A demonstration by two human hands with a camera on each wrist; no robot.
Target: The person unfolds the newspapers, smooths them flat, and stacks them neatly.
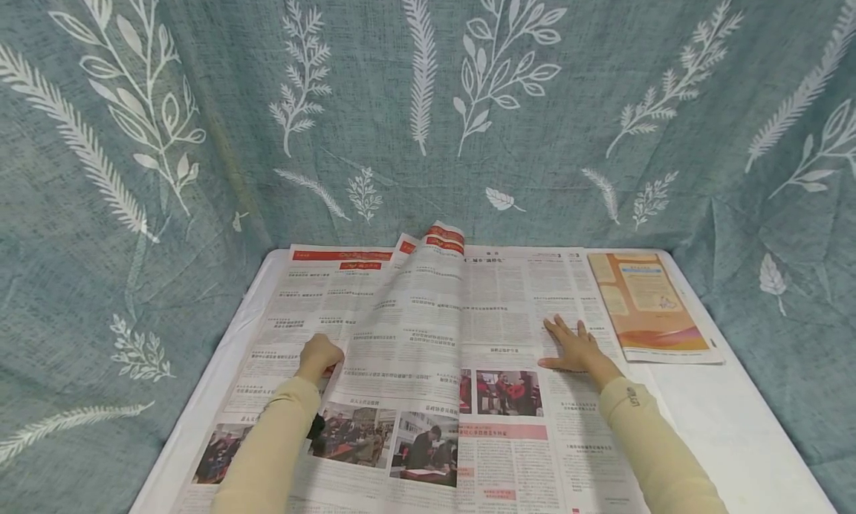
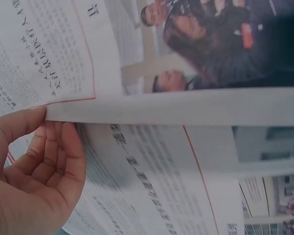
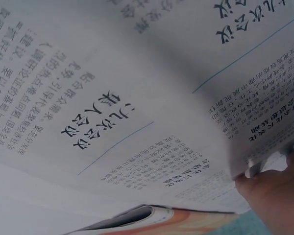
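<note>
An unfolded newspaper (image 1: 508,313) covers most of the table, printed with Chinese text and colour photos. One of its pages (image 1: 408,328) is lifted and curves over toward the middle, its red-banded top corner standing up at the back. My left hand (image 1: 319,358) pinches this page's left edge between thumb and curled fingers, as the left wrist view shows up close at the hand (image 2: 44,171). On the right-hand part of the paper rests my right hand (image 1: 576,350), fingers spread. In the right wrist view that hand (image 3: 277,193) lies at the lower right against the printed sheet.
An orange and tan printed booklet (image 1: 652,306) lies right of the newspaper. White table surface (image 1: 722,425) shows at the right and front right. Behind and at both sides hangs a blue-green curtain (image 1: 374,90) with white leaf patterns.
</note>
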